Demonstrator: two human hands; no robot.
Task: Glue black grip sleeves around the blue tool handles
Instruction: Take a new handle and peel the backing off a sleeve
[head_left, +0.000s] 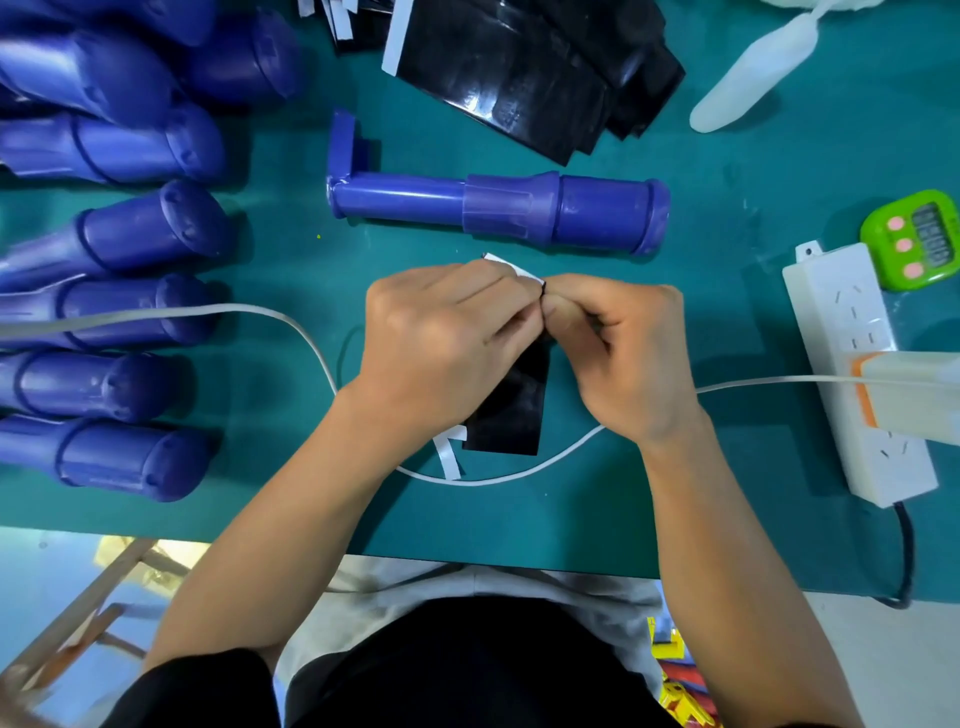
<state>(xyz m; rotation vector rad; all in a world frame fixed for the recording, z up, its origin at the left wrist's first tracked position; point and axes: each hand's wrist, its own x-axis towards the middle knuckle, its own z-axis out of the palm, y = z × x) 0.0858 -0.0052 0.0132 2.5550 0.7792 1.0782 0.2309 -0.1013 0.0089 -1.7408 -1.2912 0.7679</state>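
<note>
The left hand (441, 332) and right hand (618, 348) pinch the black sleeve (511, 410), likely peeling its white backing (511, 267); 1 blue handle (498, 208) waits beyond.

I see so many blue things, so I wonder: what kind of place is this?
Probably a small factory assembly bench: many identical blue handles lie side by side, black sleeves are piled up, and the left hand and right hand pinch one sleeve.

The head-worn camera is looking steeply down (wide-angle) from close above the left hand (441, 338) and right hand (628, 358), green table (727, 291) stretching beyond them.
</note>
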